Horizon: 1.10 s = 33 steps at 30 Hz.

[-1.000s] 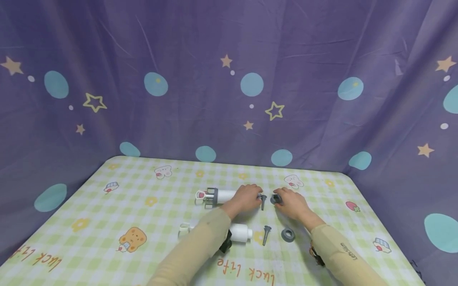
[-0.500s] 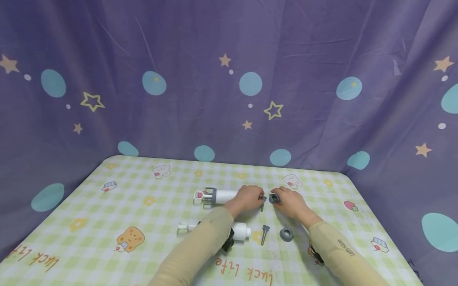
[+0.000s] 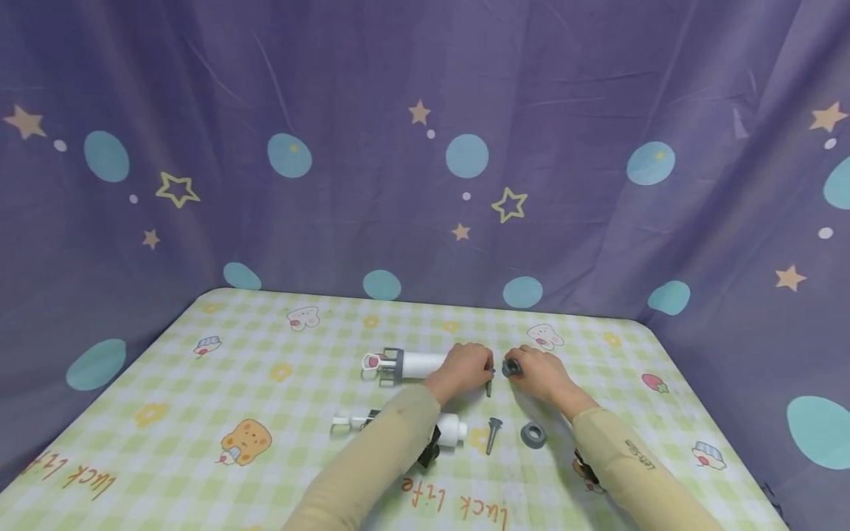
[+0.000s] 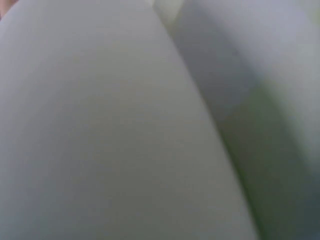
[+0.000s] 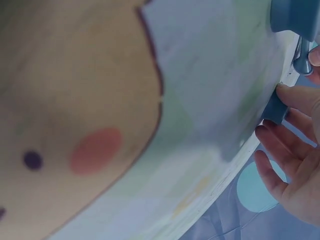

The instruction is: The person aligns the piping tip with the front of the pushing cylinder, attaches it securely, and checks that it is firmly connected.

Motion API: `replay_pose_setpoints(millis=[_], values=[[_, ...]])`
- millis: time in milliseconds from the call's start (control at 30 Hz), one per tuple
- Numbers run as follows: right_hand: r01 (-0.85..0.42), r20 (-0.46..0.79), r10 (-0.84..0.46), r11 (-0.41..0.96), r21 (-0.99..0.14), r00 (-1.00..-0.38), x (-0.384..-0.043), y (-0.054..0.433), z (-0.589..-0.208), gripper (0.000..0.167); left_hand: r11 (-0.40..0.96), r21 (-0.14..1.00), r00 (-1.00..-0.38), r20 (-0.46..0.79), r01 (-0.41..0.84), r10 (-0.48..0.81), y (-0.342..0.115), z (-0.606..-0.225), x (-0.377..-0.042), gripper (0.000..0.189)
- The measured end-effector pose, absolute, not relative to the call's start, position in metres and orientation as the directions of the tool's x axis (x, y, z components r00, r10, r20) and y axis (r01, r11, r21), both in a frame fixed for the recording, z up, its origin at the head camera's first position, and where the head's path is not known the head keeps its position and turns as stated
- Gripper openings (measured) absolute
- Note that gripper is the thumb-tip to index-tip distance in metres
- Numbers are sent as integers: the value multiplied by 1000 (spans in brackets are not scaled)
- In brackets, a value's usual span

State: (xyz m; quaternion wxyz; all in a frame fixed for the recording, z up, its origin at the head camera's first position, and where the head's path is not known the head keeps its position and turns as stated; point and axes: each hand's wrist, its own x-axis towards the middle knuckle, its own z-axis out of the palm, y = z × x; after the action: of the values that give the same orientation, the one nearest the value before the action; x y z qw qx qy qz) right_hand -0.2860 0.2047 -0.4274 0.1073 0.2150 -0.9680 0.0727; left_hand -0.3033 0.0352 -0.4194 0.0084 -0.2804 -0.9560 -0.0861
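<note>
While the right hand grips the far ring, a grey piece clamped between thumb and fingertips, the left hand faces it just across a narrow gap! Seen from the right wrist, the right thumb presses on 1 side and a fingertip backs it up on the other, with the 2 lowest fingers spread apart below. Whether that ring touches the cloth, I can't tell from here.

Over on the left, the fingers curl down and pinch the wide end of the far pin, its thin end poking out toward the person. Behind that hand lies the far tube, white, with a grey collar and a looped handle pointing left; its right end is hidden by the hand.

Closer to the person, it's a matching row: the near tube lies on its side, partly covered by the left sleeve, then the near pin, then the near ring, flat with its hole facing up. The right sleeve slants in beside that ring, and a purple curtain hangs behind it all!
</note>
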Motion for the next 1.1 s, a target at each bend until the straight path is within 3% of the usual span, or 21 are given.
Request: replay_pose_setpoints(millis=[700, 933, 1100], values=[[-463, 279, -391, 843, -273, -877, -291, 204, -422, 26, 832, 164, -847, 135, 530, 513, 13, -393, -305, 12], [-454, 277, -377, 835, -311, -884, -289, 202, -420, 31, 818, 234, -849, 197, 526, 490, 0, -388, -303, 10], [-458, 287, -378, 836, -303, -880, -287, 200, -416, 43, 808, 307, -864, 197, 504, 464, -9, -384, -302, 10]])
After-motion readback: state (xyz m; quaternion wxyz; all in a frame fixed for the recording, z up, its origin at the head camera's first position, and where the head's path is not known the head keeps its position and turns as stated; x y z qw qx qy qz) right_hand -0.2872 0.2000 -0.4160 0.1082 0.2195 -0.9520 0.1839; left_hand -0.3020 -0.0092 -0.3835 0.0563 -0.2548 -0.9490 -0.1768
